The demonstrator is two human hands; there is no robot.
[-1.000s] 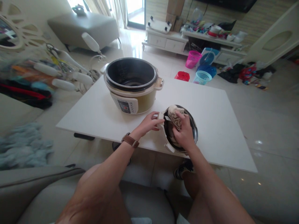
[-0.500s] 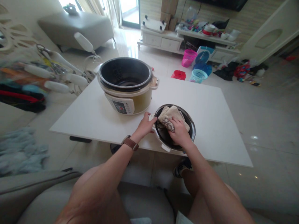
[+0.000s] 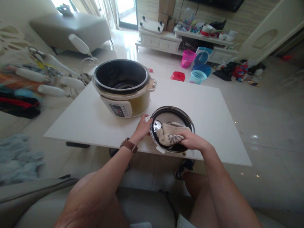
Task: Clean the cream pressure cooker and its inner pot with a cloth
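Observation:
A round pressure cooker lid (image 3: 180, 111) lies at the table's near edge with its inner side up, showing a dark rim and a shiny metal middle. My left hand (image 3: 142, 128) grips the lid's edge at its left, thumb on top. In my right hand (image 3: 191, 140) is a beige cloth (image 3: 175, 130) with a brown pattern, bunched up and pressed against the near right of the lid's inside. Behind and to the left stands an electric pressure cooker (image 3: 139, 106), uncovered, its dark inner pot (image 3: 121, 74) in place and a control panel on the front.
The white table (image 3: 204, 117) carries both cooker and lid. White-shaded lamp arms (image 3: 73, 83) reach close to its left corner. Beyond the far edge, a red basin (image 3: 178, 76), a light blue basket (image 3: 198, 76) and a pink bin (image 3: 188, 59) are on the floor.
My right hand has drawn the cloth from the lid's far and middle part toward its near right, baring the metal. My left hand keeps its hold on the edge. The view has shifted slightly.

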